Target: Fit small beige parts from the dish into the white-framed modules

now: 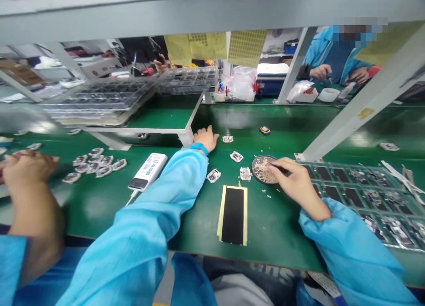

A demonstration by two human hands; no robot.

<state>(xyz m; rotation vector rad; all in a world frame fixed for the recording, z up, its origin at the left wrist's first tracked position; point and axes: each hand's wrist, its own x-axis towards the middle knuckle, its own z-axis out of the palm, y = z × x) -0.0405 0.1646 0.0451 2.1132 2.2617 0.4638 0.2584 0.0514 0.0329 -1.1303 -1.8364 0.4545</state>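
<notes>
My left hand [206,139] reaches forward beside the leg of the low shelf, fingers spread, with nothing seen in it. At the right, my right hand [292,175] pinches dark tweezers [282,168] over a round dark dish [255,175] filled with small beige pieces. White-framed parts lie left of the dish: one [245,174] almost touching it, others [214,176] [237,156] and one [227,139] nearer my left hand. A black sheet with yellow edges [234,215] lies flat in front of me.
A white device with a cable [148,171] and a cluster of parts [96,163] lie left. A co-worker's hands [28,164] are at far left. Clear trays [372,193] sit right. The shelf [159,116] and a slanted post [352,91] stand ahead; another person works beyond.
</notes>
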